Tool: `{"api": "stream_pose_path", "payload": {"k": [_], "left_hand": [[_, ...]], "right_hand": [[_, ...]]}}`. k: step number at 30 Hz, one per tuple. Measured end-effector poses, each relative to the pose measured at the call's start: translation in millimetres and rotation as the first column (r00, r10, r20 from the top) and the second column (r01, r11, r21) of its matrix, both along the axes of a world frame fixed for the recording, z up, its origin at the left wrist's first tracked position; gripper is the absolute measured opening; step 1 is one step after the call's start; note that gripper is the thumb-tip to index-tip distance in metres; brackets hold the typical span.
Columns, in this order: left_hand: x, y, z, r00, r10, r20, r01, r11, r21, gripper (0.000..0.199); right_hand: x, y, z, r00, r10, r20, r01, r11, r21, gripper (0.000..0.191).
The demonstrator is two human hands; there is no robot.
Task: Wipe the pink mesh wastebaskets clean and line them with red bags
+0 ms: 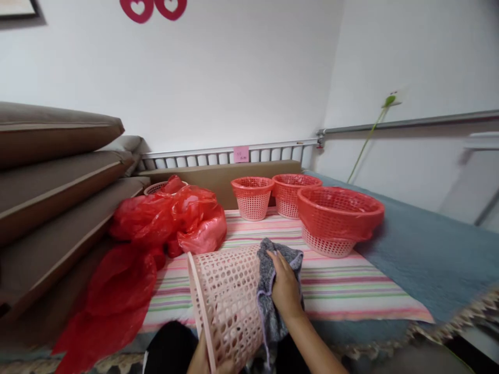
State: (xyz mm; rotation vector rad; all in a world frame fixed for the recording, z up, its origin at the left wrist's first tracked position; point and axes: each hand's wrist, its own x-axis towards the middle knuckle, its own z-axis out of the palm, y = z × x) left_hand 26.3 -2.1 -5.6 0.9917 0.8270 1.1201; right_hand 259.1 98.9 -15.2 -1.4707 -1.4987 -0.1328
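Observation:
A pale pink plastic basket (pixel 230 291) with a lattice of round holes lies tipped on its side in front of me, its rim facing left. My left hand (pixel 212 358) grips it low at the rim, the fingers partly hidden by the basket wall. Against the basket's base on the right, my right hand (pixel 286 285) presses a grey cloth (pixel 267 265) with light purple edging. The fingers of that hand are bent over the cloth, which hangs down beside the basket.
Three baskets lined with red bags, a small one (pixel 254 202), a middle one (pixel 290 197) and a large one (pixel 337 223), stand at the back right. Crumpled red plastic bags (pixel 171 218) lie left on a striped cloth (pixel 335 291). Stacked cushions (pixel 58 182) rise far left.

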Motion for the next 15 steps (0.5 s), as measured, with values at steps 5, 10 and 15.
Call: {"api": "stream_pose_path", "payload": {"k": [5,10,15], "left_hand": [[2,18,26.6,0.983,-0.022,0.183,0.032,0.998,-0.053,0.087],[1,15,2.8,0.981,0.026,0.195,-0.008,0.996,-0.093,0.065],[48,23,18.0,0.982,0.143,0.120,-0.134,0.987,-0.085,0.058]], "right_hand": [[-6,-5,-5.5,0.997,0.045,-0.060,-0.045,0.999,0.010,0.055],[-61,-31,20.3,0.941,0.290,-0.174,-0.304,0.951,-0.060,0.050],[-130,-74,67.0,0.789,0.581,-0.197,-0.602,0.796,-0.064,0.048]]}}
